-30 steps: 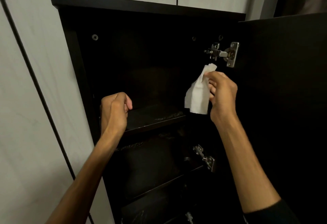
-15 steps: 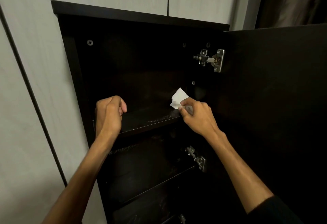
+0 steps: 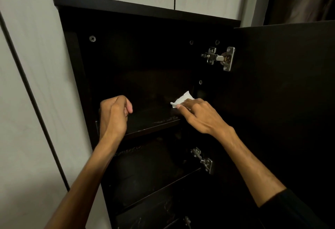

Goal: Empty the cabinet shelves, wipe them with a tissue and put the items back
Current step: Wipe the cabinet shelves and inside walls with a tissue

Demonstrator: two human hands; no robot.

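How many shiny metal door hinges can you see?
3. One silver metal hinge at the top right, one lower down, one barely peeking at the bottom edge. More may hide below.

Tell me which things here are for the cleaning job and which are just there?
For the job:
- tissue, pressed under the right hand
- top shelf, being wiped
- left hand, curled over the shelf's front edge
- lower shelf, possibly next

Just there:
- top hinge
- lower hinge
- open door
- screw
- wall
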